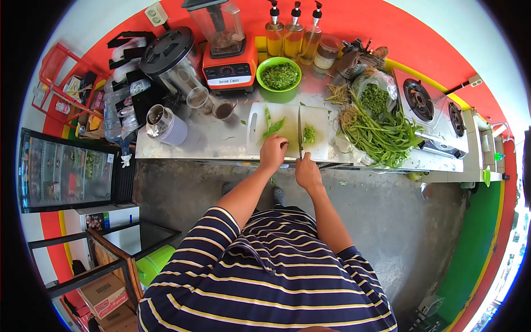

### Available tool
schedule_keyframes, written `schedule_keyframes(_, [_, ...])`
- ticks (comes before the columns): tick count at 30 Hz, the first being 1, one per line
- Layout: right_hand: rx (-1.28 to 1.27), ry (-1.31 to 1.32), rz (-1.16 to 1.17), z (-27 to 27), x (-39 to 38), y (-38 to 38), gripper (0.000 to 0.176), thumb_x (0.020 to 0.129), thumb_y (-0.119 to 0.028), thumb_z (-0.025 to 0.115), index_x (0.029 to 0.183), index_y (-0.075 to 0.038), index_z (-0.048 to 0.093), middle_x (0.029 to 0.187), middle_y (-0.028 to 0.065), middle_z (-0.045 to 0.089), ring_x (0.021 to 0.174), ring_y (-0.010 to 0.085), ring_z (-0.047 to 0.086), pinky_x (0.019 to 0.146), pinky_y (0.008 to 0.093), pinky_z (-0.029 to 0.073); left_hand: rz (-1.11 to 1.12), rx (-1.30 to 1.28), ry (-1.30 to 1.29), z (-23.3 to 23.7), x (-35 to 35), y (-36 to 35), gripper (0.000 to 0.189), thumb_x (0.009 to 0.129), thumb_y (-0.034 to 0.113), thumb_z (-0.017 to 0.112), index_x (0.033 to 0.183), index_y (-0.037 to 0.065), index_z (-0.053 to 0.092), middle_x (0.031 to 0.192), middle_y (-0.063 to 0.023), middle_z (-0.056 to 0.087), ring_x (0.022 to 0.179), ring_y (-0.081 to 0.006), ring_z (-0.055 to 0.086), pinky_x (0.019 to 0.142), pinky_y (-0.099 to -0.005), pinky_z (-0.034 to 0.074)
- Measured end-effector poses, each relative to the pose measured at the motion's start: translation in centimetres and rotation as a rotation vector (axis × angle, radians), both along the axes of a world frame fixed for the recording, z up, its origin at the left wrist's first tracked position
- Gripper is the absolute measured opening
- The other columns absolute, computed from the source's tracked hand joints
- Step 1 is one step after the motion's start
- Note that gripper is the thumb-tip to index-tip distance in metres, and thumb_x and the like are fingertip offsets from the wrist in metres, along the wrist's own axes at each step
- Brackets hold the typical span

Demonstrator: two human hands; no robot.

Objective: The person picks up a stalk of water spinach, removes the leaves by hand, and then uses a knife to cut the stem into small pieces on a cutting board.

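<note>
A white cutting board (318, 113) lies on the metal counter. Near its front edge, my left hand (274, 150) has its fingers curled together beside long green leaves (272, 127). What those fingers hold, if anything, I cannot make out. My right hand (308, 171) is closed round the handle of a kitchen knife (300, 130), whose blade points away from me across the board. Just right of the blade sits a small heap of chopped greens (310, 134).
A green bowl (279, 94) of chopped greens stands behind the board, beside a red blender (229, 69). Leafy stalks (381, 138) and a plastic bag of chopped greens (375, 98) lie to the right, before a gas stove (423, 105). Cups (224, 110) stand left.
</note>
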State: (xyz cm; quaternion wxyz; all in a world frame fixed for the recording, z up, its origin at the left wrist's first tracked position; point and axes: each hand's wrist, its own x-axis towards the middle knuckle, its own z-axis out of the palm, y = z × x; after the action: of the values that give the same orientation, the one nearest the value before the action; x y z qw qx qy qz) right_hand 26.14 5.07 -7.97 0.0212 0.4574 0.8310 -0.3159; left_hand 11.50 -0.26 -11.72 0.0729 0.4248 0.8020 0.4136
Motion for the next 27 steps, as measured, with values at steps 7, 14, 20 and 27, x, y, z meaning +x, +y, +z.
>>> schedule_keyframes(7, [-0.012,0.044,0.06,0.8,-1.2,-1.6,0.033,0.1,-0.025,0.051,0.11,0.005,0.041,0.091,0.0346,0.067,0.087,0.0516,0.067,0.077,0.0567,0.055,0.024,-0.041,-0.102,0.2,0.0,0.3,0.009,0.08,0.007,0.073,0.088,0.004,0.074,0.085,-0.0123,0.066,0.083,-0.0298,0.065,0.075,-0.0402,0.051])
schedule_keyframes(14, [-0.054,-0.047,0.02,0.9,-2.0,-2.4,0.032,0.1,-0.023,0.05,0.111,0.005,0.04,0.096,0.0346,0.067,0.09,0.0517,0.067,0.08,0.0564,0.055,0.01,0.003,-0.168,-0.5,-0.3,0.3,0.008,0.079,0.006,0.074,0.086,0.002,0.073,0.084,-0.0139,0.065,0.078,-0.0292,0.066,0.072,-0.0392,0.052])
schedule_keyframes(20, [-0.036,-0.067,0.047,-1.0,-3.6,0.0,0.033,0.099,-0.023,0.051,0.112,0.006,0.041,0.098,0.0362,0.066,0.093,0.0527,0.066,0.083,0.0568,0.053,-0.033,0.001,-0.088,-0.5,-0.6,0.2,0.013,0.082,0.004,0.071,0.093,0.0,0.074,0.084,-0.0162,0.068,0.077,-0.0296,0.066,0.072,-0.0381,0.052])
schedule_keyframes(27, [-0.039,0.169,0.058,0.3,-1.5,0.2,0.035,0.099,-0.023,0.054,0.113,0.007,0.042,0.087,0.0361,0.065,0.085,0.0535,0.064,0.076,0.0581,0.052,-0.016,0.116,-0.316,0.2,-1.8,-1.7,0.02,0.087,0.006,0.068,0.105,-0.002,0.074,0.09,-0.0148,0.072,0.075,-0.0244,0.068,0.07,-0.0352,0.053])
